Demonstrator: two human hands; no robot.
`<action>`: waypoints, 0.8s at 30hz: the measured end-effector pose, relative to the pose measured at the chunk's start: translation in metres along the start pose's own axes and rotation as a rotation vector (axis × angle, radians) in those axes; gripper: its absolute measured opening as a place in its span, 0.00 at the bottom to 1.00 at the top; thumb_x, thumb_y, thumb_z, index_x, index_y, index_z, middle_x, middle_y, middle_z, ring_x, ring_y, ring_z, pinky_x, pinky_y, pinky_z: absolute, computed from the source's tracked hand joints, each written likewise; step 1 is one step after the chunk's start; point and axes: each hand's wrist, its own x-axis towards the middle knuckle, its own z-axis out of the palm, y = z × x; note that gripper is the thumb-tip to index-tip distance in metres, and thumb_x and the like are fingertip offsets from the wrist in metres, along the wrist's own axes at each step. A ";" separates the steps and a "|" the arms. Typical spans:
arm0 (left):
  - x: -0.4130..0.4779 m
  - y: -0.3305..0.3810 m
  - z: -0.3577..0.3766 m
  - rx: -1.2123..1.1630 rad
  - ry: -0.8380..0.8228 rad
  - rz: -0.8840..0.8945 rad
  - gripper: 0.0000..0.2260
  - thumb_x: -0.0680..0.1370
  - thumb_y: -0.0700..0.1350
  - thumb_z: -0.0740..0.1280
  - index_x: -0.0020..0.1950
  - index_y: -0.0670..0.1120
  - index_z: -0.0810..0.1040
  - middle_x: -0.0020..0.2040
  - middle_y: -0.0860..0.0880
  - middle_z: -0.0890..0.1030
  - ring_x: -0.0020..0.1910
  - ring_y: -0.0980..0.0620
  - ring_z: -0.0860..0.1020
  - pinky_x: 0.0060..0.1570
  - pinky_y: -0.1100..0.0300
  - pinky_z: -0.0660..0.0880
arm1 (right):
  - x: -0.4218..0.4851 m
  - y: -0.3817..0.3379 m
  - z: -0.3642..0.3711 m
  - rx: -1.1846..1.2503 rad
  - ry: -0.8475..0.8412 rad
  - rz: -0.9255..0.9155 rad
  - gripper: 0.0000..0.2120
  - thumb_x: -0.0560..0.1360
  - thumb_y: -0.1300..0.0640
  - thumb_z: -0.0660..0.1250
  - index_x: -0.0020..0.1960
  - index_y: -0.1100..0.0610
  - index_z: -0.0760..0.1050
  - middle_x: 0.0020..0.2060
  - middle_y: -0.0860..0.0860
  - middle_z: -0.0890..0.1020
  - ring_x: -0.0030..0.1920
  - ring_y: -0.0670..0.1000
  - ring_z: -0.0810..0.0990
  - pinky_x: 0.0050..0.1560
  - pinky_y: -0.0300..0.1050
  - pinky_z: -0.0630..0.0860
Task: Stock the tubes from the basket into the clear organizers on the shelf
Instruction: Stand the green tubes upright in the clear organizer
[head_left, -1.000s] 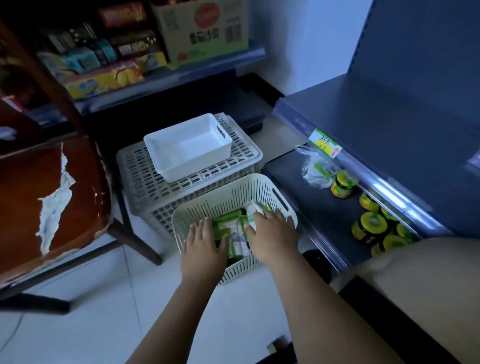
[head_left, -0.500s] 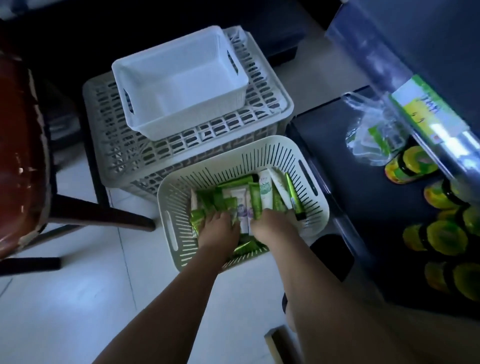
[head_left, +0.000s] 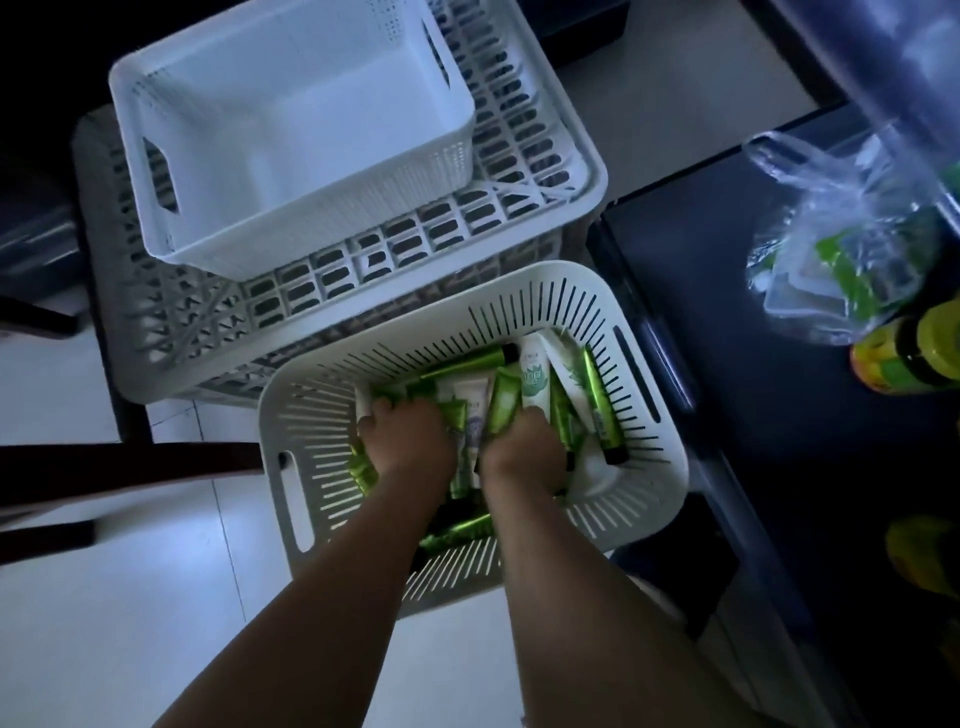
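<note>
Tubes (head_left: 535, 379) sit in the basket (head_left: 322, 415), lower centre; our left hand (head_left: 405, 441) and right hand (head_left: 524, 452) are each clenched round a bunch, probably grabbing handfuls to cut trips; organizers not in view.

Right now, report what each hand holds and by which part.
The left hand and right hand each grip tubes in the basket; by which part is hidden under the hands.
</note>
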 end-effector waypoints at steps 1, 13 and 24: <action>0.001 0.000 -0.001 -0.039 0.014 -0.009 0.18 0.76 0.59 0.68 0.60 0.49 0.80 0.57 0.46 0.82 0.64 0.42 0.75 0.61 0.46 0.70 | 0.005 0.001 -0.003 0.029 0.006 0.026 0.03 0.77 0.64 0.66 0.50 0.58 0.77 0.45 0.55 0.82 0.49 0.58 0.83 0.43 0.50 0.81; -0.039 -0.016 0.001 -0.913 0.036 -0.119 0.19 0.73 0.54 0.72 0.64 0.53 0.80 0.54 0.54 0.85 0.52 0.49 0.82 0.52 0.52 0.80 | 0.009 -0.006 0.024 0.255 -0.077 0.184 0.12 0.79 0.57 0.66 0.61 0.58 0.78 0.58 0.56 0.82 0.60 0.60 0.81 0.58 0.51 0.79; -0.046 -0.013 -0.028 -1.525 -0.159 -0.243 0.07 0.78 0.38 0.69 0.53 0.43 0.85 0.40 0.45 0.84 0.36 0.51 0.82 0.34 0.59 0.76 | 0.011 -0.008 -0.002 0.371 -0.386 0.177 0.17 0.79 0.59 0.67 0.67 0.60 0.75 0.53 0.53 0.82 0.57 0.55 0.82 0.44 0.43 0.75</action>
